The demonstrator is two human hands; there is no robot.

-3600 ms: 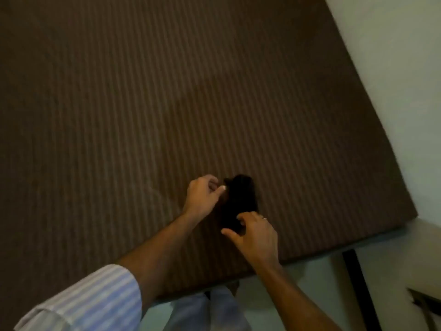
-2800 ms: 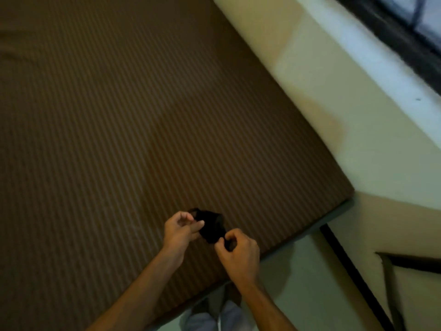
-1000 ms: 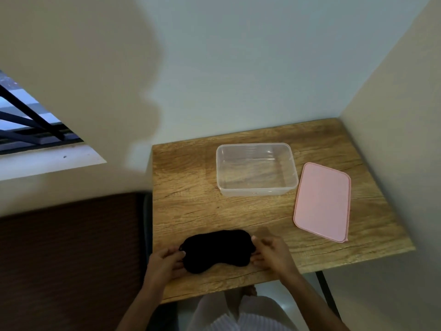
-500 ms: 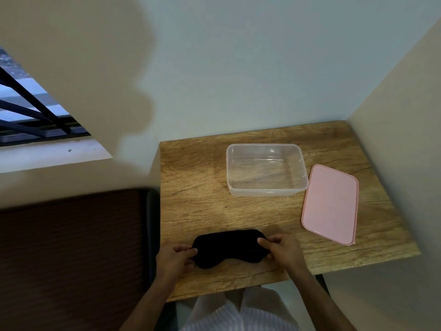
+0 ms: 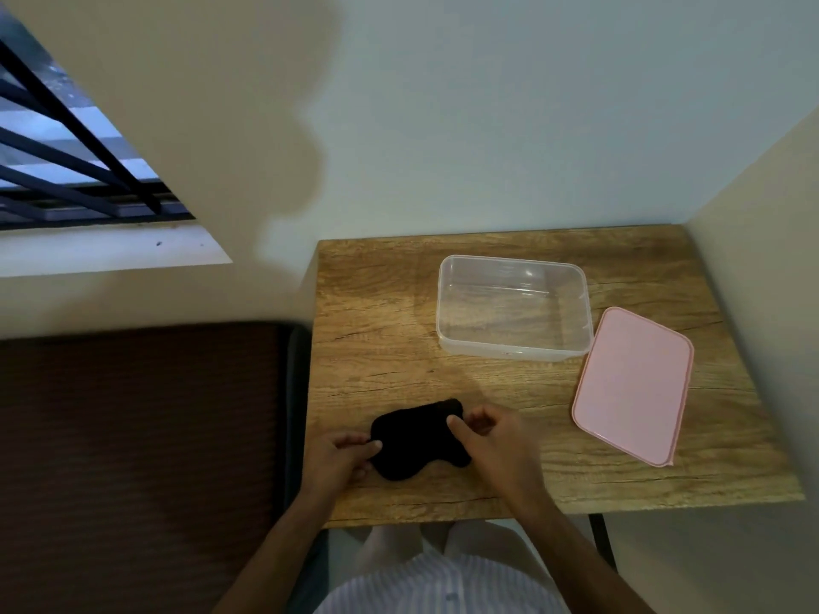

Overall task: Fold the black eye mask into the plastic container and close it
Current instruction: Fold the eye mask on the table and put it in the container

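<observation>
The black eye mask point(image 5: 416, 440) lies near the front edge of a small wooden table point(image 5: 376, 347). My left hand point(image 5: 337, 458) pinches its left end against the table. My right hand point(image 5: 492, 445) grips its right end and has drawn it in over the middle, so the mask looks shorter and partly doubled. A clear plastic container point(image 5: 514, 347) stands open and empty at the back of the table. Its pink lid point(image 5: 633, 383) lies flat to the right of it, tilted, touching the container's corner.
A brown striped mattress point(image 5: 133, 458) sits level with the table on the left, with a narrow gap between. Walls close in behind the table and on its right. A barred window point(image 5: 66, 170) is at upper left.
I carried the mask from the mattress to the table and laid it out flat. Since half a second ago my right hand has moved left, bringing the mask's right end over.
</observation>
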